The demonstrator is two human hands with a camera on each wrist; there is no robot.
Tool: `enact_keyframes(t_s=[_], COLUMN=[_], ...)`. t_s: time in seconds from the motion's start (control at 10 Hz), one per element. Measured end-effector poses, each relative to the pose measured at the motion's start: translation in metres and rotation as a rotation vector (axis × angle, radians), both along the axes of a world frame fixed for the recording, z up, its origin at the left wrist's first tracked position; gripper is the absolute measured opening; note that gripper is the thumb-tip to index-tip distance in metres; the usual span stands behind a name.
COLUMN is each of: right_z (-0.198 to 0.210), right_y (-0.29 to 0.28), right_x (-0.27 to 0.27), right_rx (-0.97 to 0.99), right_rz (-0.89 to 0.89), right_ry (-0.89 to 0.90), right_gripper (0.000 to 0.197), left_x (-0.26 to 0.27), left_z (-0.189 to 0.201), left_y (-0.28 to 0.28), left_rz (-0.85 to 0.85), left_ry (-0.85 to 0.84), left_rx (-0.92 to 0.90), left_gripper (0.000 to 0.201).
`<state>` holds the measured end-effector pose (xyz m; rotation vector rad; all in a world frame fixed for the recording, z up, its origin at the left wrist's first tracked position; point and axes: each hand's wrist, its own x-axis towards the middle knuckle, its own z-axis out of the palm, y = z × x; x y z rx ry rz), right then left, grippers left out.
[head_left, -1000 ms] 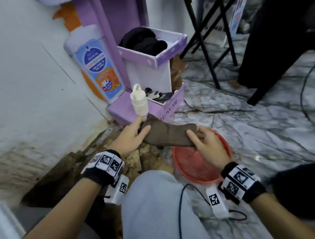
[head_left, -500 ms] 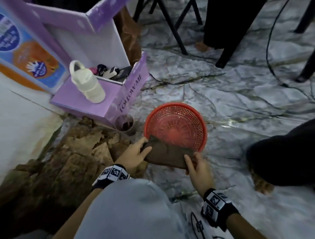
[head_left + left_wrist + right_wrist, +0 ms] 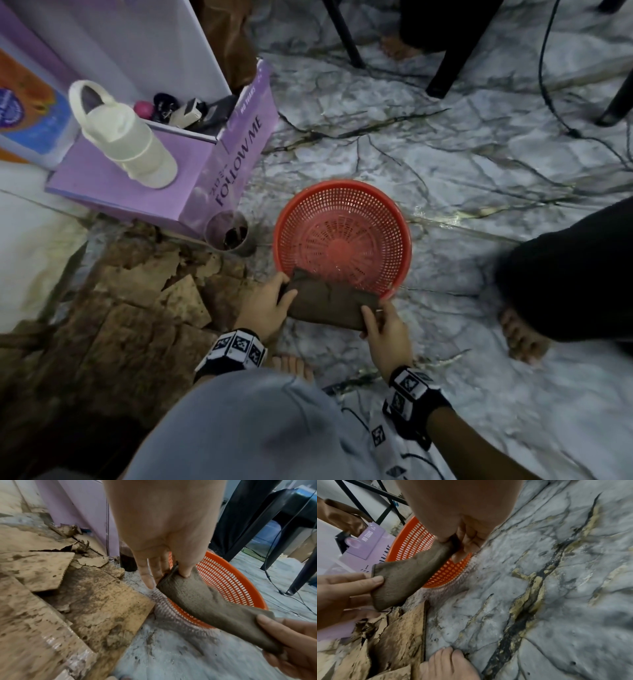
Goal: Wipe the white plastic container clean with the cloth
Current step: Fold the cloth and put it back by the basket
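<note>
Both hands' fingers (image 3: 186, 566) pinch the cloth (image 3: 327, 305), hiding the basket's (image 3: 404, 240) near rim.

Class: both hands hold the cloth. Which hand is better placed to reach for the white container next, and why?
Left. The left hand is on the side of the white container; the right hand pinches the cloth farther away, by the red basket.

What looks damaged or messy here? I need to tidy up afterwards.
Torn, stained cardboard lies in ragged pieces on the floor left of the red basket. The cloth, pinched by the left hand and right hand, looks dirty brown.
</note>
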<state>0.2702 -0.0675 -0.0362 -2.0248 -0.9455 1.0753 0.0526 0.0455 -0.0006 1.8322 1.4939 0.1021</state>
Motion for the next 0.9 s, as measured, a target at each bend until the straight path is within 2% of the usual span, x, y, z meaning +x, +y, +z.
enact_keyframes(t_s=[0.3,0.5,0.7,0.8,0.9], right_z=[-0.004,-0.002,-0.003,0.000,0.000], right_y=[0.004,0.003,0.003,0.003,0.002], right_x=[-0.002,-0.003,-0.002,-0.003,0.002], right_rx=[0.049,0.080,0.117,0.091,0.128], right_rz=[-0.115,-0.141,-0.124,-0.096,-0.103], right_ry=[-0.023,-0.011,-0.029,-0.072,-0.289], right_gripper=[0.021,0.031,0.029,0.027,0.031], left_x=[0.001,0.000,-0.005,-0.011,-0.021], left_z=[-0.010,-0.013,-0.015,-0.009,-0.008], left_y=[-0.001,0.000,0.000,-0.002,-0.008], left_rz=[0.069,0.159,0.170,0.175,0.236], left_ry=[0.001,-0.085,-0.134,-0.154,-0.138], left_rx=[-0.049,-0.077,-0.077,-0.073,-0.053], left_gripper=[0.010,0.025,0.027,0.028,0.026])
